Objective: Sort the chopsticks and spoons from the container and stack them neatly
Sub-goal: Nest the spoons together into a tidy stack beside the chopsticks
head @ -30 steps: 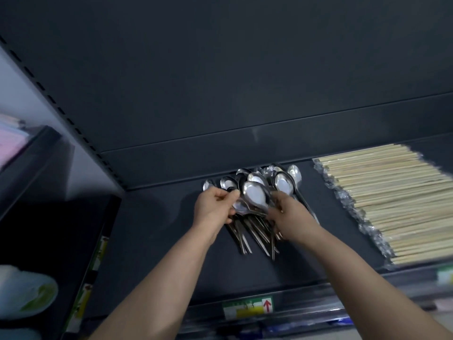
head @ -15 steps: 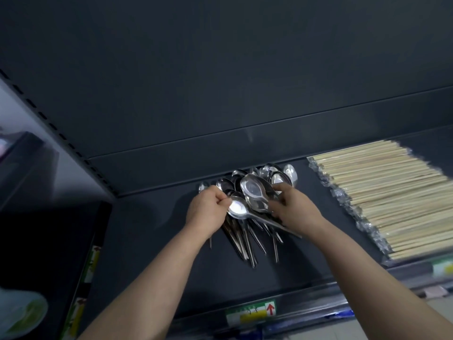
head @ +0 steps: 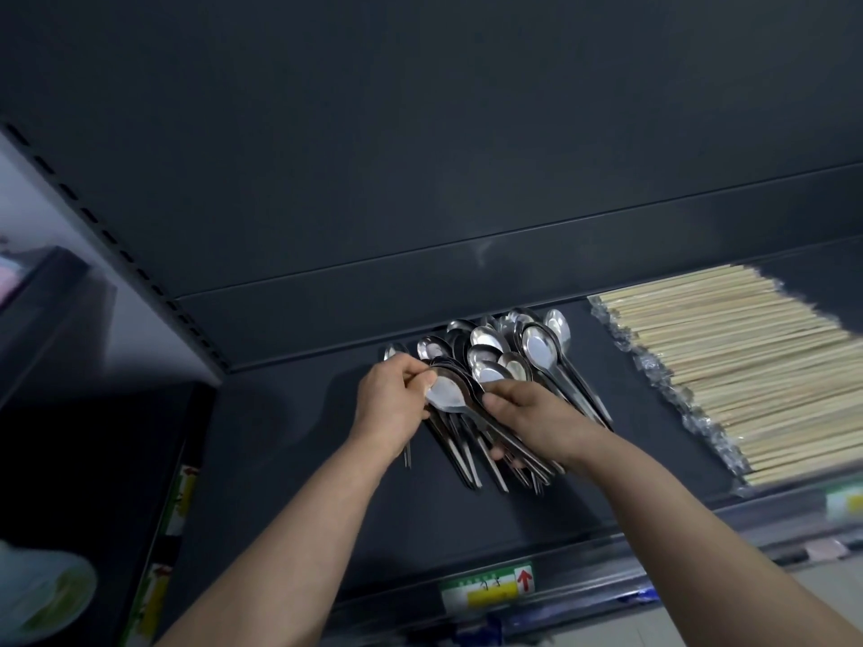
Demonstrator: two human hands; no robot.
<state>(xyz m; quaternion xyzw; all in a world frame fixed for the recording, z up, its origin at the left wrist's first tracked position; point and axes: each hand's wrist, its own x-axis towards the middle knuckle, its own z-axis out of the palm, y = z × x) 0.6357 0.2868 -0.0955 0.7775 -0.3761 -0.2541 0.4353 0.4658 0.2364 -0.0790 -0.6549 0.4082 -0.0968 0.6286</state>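
Spoons (head: pixel 537 352) are heaped on a shelf (head: pixel 289 436). One is pinched by the left hand (head: pixel 390 403), several clasped by the right hand (head: pixel 537 417).

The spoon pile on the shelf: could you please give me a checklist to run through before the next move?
1. Left hand pinches the top spoon at its bowl: ok.
2. Right hand grips the spoon pile by its handles, fingers curled beneath: ok.
3. All visible bowls point toward the back of the shelf: ok.
4. Pile stacked neatly: not ok; the bowls fan out and the handles splay.
5. Chopsticks lie apart from the spoons, with bare shelf between: ok.
6. Container emptied: cannot tell; it is not in view.
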